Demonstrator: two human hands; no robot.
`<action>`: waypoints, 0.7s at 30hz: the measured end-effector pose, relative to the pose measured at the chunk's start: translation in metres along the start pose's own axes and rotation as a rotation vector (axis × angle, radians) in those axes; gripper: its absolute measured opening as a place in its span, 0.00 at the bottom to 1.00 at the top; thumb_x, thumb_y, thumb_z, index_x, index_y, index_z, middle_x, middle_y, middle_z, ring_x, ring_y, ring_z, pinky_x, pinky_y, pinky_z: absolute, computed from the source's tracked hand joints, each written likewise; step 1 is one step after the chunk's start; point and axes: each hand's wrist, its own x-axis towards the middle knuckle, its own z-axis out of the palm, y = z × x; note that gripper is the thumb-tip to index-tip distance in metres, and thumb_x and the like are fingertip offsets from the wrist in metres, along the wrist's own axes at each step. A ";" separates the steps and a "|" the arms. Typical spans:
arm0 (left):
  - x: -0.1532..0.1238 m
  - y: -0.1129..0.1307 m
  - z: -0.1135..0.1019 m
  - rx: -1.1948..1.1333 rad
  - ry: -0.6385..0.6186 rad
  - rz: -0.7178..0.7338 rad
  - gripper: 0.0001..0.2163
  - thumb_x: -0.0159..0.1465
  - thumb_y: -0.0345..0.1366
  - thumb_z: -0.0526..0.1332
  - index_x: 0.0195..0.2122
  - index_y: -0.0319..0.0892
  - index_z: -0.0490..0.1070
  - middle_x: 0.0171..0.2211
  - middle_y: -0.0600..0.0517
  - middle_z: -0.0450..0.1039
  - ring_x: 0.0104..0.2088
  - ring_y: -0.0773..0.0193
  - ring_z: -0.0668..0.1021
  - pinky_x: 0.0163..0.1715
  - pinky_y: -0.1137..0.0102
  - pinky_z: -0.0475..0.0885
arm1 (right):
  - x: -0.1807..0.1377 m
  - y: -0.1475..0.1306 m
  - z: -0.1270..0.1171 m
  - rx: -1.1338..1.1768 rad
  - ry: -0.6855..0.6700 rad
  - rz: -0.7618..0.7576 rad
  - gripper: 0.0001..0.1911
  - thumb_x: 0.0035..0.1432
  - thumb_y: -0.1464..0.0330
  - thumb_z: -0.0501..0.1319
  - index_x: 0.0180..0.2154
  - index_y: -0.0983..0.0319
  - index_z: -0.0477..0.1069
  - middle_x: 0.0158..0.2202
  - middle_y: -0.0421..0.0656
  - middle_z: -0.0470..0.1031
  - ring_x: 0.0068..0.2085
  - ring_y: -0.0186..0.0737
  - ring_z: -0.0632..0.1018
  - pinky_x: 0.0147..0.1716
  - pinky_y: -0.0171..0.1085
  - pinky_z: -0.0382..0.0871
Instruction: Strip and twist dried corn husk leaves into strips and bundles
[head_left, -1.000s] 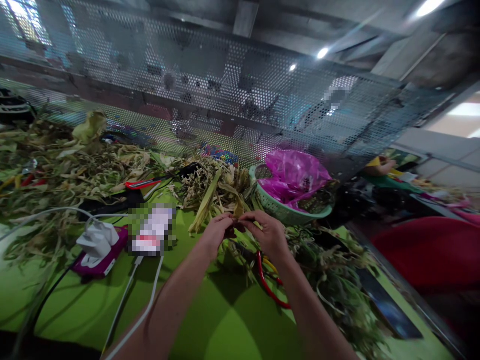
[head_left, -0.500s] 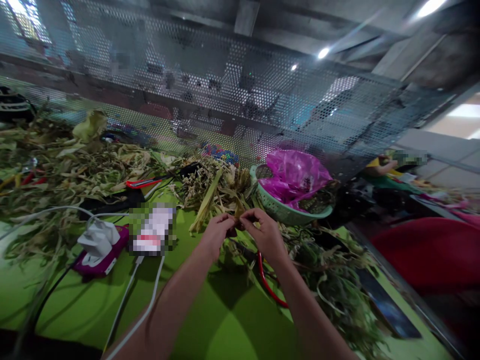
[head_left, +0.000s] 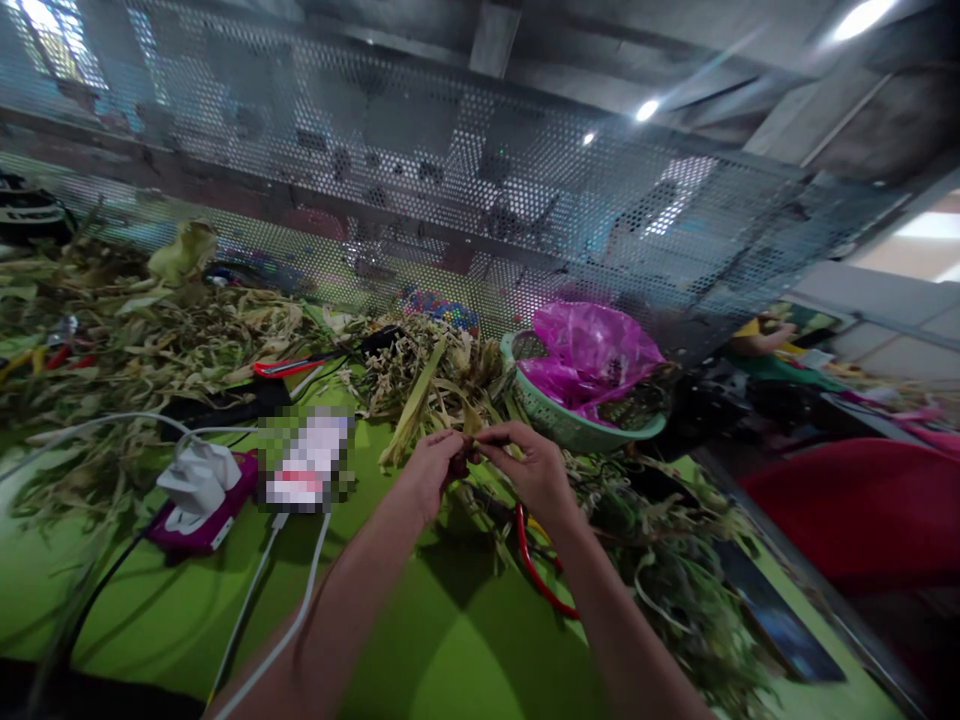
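My left hand (head_left: 429,470) and my right hand (head_left: 529,468) meet above the green table (head_left: 450,640), fingers pinched together on a small dark piece of plant (head_left: 460,463) between them. Dried leaves and stalks (head_left: 435,385) lie in a heap just behind the hands and spread to the right. A red-handled tool (head_left: 534,570) lies on the table under my right wrist, partly hidden by it.
A green basket (head_left: 577,425) holding a pink plastic bag (head_left: 592,355) stands behind my right hand. At left lie a magenta power strip (head_left: 199,515) with a white charger and cables, and another leaf pile (head_left: 150,330). A perforated metal screen (head_left: 450,200) closes the back. Another person's hand (head_left: 757,340) shows far right.
Both hands have stayed together at the same spot, with the fingers shifting slightly on the plant piece. Nothing else has moved.
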 end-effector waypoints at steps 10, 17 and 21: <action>-0.001 -0.002 0.002 -0.077 0.008 -0.016 0.07 0.43 0.30 0.64 0.23 0.40 0.67 0.20 0.58 0.66 0.21 0.73 0.65 0.24 0.76 0.62 | 0.000 -0.001 0.002 -0.019 0.029 0.009 0.03 0.54 0.66 0.65 0.31 0.59 0.75 0.33 0.42 0.76 0.35 0.41 0.75 0.38 0.39 0.69; -0.005 -0.001 0.004 0.024 -0.062 0.086 0.07 0.46 0.35 0.67 0.22 0.39 0.70 0.20 0.57 0.66 0.23 0.72 0.66 0.27 0.74 0.61 | 0.000 -0.007 0.006 0.135 0.115 0.229 0.07 0.51 0.65 0.66 0.29 0.60 0.71 0.25 0.38 0.73 0.29 0.39 0.74 0.31 0.37 0.69; -0.003 0.000 0.003 0.090 -0.020 0.097 0.09 0.45 0.36 0.69 0.22 0.39 0.70 0.21 0.55 0.69 0.24 0.71 0.68 0.27 0.73 0.61 | 0.000 -0.007 0.006 0.125 0.079 0.174 0.06 0.52 0.65 0.66 0.31 0.60 0.73 0.27 0.39 0.75 0.29 0.39 0.75 0.33 0.37 0.70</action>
